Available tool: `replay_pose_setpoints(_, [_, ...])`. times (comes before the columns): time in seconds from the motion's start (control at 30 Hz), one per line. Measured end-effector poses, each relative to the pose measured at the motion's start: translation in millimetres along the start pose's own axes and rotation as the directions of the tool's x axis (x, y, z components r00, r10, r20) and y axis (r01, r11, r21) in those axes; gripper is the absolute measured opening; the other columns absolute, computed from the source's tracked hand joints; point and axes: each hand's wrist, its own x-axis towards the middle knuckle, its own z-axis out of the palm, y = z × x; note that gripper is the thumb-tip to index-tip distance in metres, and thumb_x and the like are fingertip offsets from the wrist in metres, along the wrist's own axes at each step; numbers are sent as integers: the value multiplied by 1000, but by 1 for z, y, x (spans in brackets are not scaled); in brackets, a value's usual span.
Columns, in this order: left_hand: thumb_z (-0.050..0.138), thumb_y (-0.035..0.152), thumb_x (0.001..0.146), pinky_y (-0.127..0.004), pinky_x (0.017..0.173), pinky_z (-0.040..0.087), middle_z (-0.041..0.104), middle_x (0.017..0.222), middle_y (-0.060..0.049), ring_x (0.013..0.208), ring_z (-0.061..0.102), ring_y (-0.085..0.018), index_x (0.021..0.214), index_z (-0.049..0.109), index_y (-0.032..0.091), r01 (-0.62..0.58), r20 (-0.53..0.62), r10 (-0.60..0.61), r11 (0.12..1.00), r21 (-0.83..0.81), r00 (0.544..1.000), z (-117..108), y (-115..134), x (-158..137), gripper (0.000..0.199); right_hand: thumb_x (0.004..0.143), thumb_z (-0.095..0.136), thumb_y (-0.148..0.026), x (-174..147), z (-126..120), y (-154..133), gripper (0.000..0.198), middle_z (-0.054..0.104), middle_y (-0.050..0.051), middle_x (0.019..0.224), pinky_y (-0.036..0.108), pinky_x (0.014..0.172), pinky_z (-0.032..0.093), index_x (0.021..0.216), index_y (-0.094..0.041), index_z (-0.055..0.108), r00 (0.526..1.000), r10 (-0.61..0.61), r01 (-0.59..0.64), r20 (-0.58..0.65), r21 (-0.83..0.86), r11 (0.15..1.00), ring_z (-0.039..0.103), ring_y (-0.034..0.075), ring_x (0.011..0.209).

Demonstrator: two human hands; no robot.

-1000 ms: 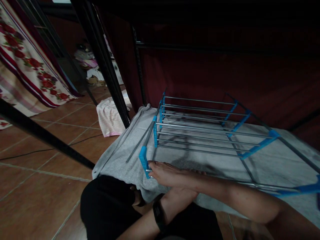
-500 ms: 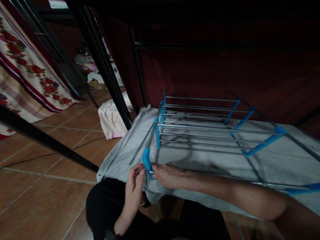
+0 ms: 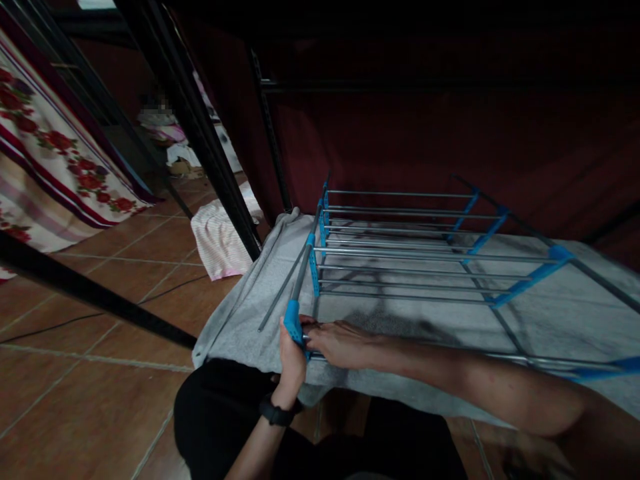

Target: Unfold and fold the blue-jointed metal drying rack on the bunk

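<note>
A rack of thin metal rods (image 3: pixel 400 269) with blue plastic end pieces lies on a grey blanket (image 3: pixel 240 333). At its near left corner, my left hand (image 3: pixel 291 357) is wrapped round a blue plastic bracket (image 3: pixel 293 321) from the left and below. My right hand (image 3: pixel 340 343) is closed on the end of a metal rod just to the right of that bracket. Its fingertips are partly hidden behind the rod and bracket. A loose-ended grey tube (image 3: pixel 275 308) slants out left of the bracket. The far blue end pieces (image 3: pixel 533 277) stand on the right.
Black metal frame posts (image 3: pixel 200 133) rise at the left and back, with a black bar (image 3: pixel 100 293) slanting across the left. Dark red cloth (image 3: pixel 425 140) hangs behind. A striped cloth (image 3: pixel 223 237) and a cable (image 3: pixel 110 308) are on the tiled floor. Floral fabric (image 3: pixel 65 147) hangs at far left.
My left hand has moved right and up, from open fingers beside the bracket to a grip round it. My right hand has stayed at the rod end, shifting up slightly.
</note>
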Motion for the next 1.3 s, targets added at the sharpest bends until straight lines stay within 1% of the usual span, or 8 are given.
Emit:
replay_pose_setpoints(0.07, [29, 53, 96, -32, 79, 54, 65, 70, -6, 71, 63, -20, 76, 63, 17, 12, 12, -12, 1000, -3, 1000, 1, 3, 1, 53, 91, 50, -11, 0, 1, 0, 22, 75, 4, 100, 25, 56, 39, 102, -21, 68, 999, -41, 42, 16, -144, 989, 65, 15, 71])
replay_pose_setpoints(0.23, [25, 44, 99, -31, 80, 53, 68, 73, -7, 72, 64, -19, 76, 65, 16, 4, 28, -4, 1000, -15, 1000, 5, 17, -4, 54, 92, 51, -13, 1, 10, 4, 20, 74, 7, 89, 26, 52, 37, 97, -18, 70, 997, -57, 47, -46, -197, 979, 61, 15, 63])
replay_pose_setpoints(0.37, [25, 37, 100, -32, 85, 53, 70, 75, -8, 75, 65, -19, 77, 66, 16, -10, 17, 9, 1000, 17, 1000, 5, 18, -6, 51, 91, 53, -15, 0, 11, 5, 18, 72, 5, 83, 25, 51, 36, 93, -19, 70, 994, -86, 70, -70, -204, 976, 58, 14, 57])
replay_pose_setpoints(0.6, [33, 33, 98, -35, 90, 54, 71, 80, -7, 80, 66, -20, 84, 66, 17, 12, -59, -7, 996, 84, 998, 1, 9, -3, 40, 97, 52, -24, -2, 0, -1, 17, 71, 5, 77, 26, 50, 35, 96, -18, 68, 995, 0, -15, -95, -150, 989, 57, 15, 54])
replay_pose_setpoints(0.73, [44, 32, 91, -34, 88, 54, 70, 78, -5, 79, 65, -21, 87, 66, 18, -43, -69, 49, 995, 85, 996, 1, 10, -4, 26, 100, 45, -29, -2, -7, -6, 24, 73, 9, 87, 28, 59, 44, 103, -16, 65, 998, 62, -59, 19, -134, 989, 66, 20, 68])
replay_pose_setpoints(0.93, [42, 36, 87, -34, 79, 56, 71, 75, -6, 75, 67, -22, 81, 64, 19, -88, -31, 91, 994, 65, 995, 5, 10, -2, 29, 102, 40, -29, -2, -11, -14, 30, 73, 14, 103, 33, 77, 52, 119, -13, 59, 984, 131, -111, 118, -165, 980, 71, 25, 91])
replay_pose_setpoints(1.17, [47, 37, 81, -35, 75, 57, 67, 67, -5, 69, 64, -22, 75, 62, 20, -94, -2, 94, 995, 26, 996, 6, 15, -2, 24, 103, 38, -32, -3, -14, -19, 32, 74, 13, 98, 33, 68, 52, 119, -14, 59, 979, 171, -146, 110, -206, 968, 73, 26, 84])
replay_pose_setpoints(1.3, [49, 37, 80, -36, 77, 56, 69, 72, -6, 72, 65, -23, 78, 61, 20, -89, -28, 90, 996, 28, 996, 5, 11, -3, 21, 102, 38, -27, 0, -11, -18, 29, 75, 13, 100, 32, 66, 52, 115, -14, 61, 986, 121, -92, 114, -232, 968, 72, 24, 81])
